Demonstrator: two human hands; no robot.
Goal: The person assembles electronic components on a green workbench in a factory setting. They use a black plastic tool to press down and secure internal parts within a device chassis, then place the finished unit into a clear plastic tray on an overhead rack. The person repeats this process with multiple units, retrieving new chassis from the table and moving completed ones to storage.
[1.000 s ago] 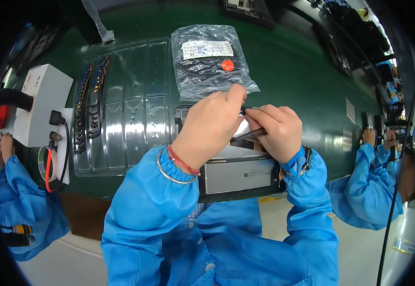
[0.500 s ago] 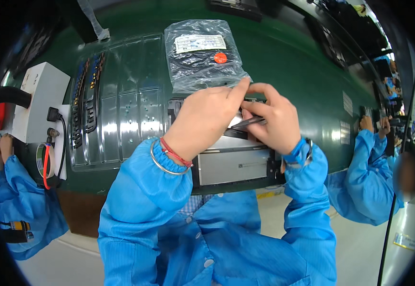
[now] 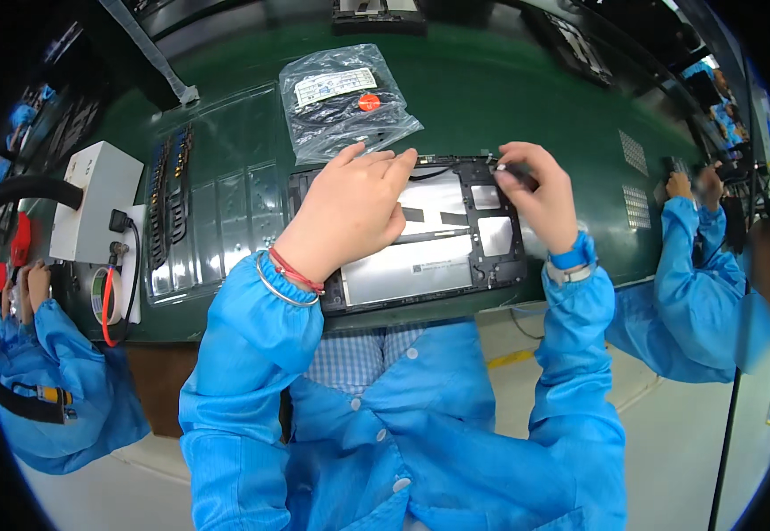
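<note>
A flat black device frame (image 3: pixel 491 199) with silver metal plates, like an opened tablet, lies on the green table before me. Across its upper left part my left hand (image 3: pixel 350 212) rests, fingers stretched toward the far edge, where a thin dark strip or cable runs. My right hand (image 3: pixel 542 195) is at the frame's far right corner, thumb and index finger closed together. A tiny pale bit shows at those fingertips; what they grip is too small to name.
Beyond the frame lies a clear plastic bag (image 3: pixel 332 84) with a label and orange dot. On the left are a clear tray (image 3: pixel 234 177) with dark strip parts, a white box (image 3: pixel 93 199) and a tape roll (image 3: pixel 102 296). People in blue sleeves work on both sides.
My right hand has moved right, to the frame's far corner, and the dark, slender tool in its fingers no longer shows. The hands are now apart, uncovering the frame's middle.
</note>
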